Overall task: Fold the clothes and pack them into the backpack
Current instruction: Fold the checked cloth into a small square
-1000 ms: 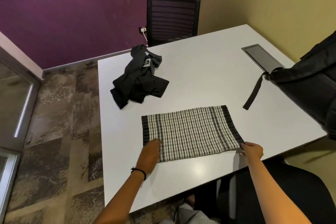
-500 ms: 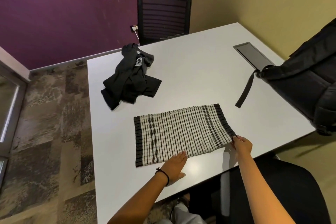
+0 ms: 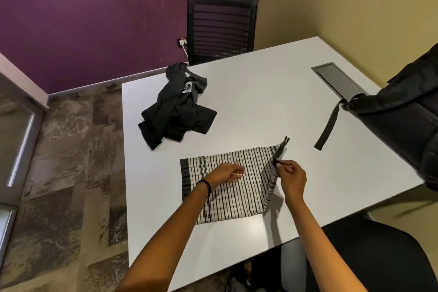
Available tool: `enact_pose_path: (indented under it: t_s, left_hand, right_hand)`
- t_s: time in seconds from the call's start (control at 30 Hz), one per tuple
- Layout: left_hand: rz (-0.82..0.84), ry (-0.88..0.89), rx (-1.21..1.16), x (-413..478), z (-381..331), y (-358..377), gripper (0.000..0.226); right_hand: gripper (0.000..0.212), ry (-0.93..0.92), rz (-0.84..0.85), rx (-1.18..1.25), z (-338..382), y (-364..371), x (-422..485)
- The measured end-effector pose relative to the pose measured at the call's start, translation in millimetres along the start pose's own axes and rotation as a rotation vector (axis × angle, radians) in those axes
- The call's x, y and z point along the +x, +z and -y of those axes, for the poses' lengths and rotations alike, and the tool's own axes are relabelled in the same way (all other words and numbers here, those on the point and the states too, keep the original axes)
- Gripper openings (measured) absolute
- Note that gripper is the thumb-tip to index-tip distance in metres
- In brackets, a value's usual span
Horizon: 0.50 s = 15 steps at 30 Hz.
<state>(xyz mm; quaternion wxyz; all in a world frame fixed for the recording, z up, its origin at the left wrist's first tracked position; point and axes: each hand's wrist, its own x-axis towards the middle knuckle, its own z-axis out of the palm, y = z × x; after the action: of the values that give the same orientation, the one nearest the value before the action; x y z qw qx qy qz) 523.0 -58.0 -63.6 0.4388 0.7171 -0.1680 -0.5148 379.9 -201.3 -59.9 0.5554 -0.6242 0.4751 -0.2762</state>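
Observation:
A black-and-white checked cloth (image 3: 227, 199) lies folded on the white table (image 3: 260, 106). My right hand (image 3: 292, 176) pinches its dark right edge and lifts it off the table toward the left. My left hand (image 3: 227, 173) rests on the middle of the cloth with straight fingers pressing down. A crumpled black garment (image 3: 176, 111) with a small white label lies farther back on the left. The black backpack (image 3: 407, 121) stands at the table's right edge, one strap (image 3: 328, 127) hanging onto the tabletop.
A grey cable hatch (image 3: 339, 79) is set into the table near the backpack. A black office chair (image 3: 221, 27) stands behind the table against the purple wall. Another black chair seat (image 3: 379, 256) is below me at the near right.
My right hand has raised the cloth's right edge and carried it leftward over the cloth. My left hand moved from the near edge up onto the cloth's middle.

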Motion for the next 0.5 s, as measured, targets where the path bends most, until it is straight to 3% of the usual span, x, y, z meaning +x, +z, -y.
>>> enact_pose_path:
  t_s: [0.13, 0.23, 0.4, 0.5]
  left_hand:
    - [-0.050, -0.023, -0.217, 19, -26, -10, 0.049]
    - [-0.066, -0.043, -0.212, 31, -29, -17, 0.057]
    - [-0.347, -0.066, -0.118, 43, -10, -42, 0.029]
    - [-0.401, -0.100, -0.144, 43, 6, -63, 0.017]
  right_hand:
    - [0.015, -0.157, 0.279, -0.058, 15, 17, -19]
    - [0.017, -0.241, 0.508, -0.148, 18, 32, -39]
    - [0.011, -0.289, 0.696, -0.228, 19, 51, -65]
    - [0.012, -0.317, 0.751, -0.275, 17, 59, -73]
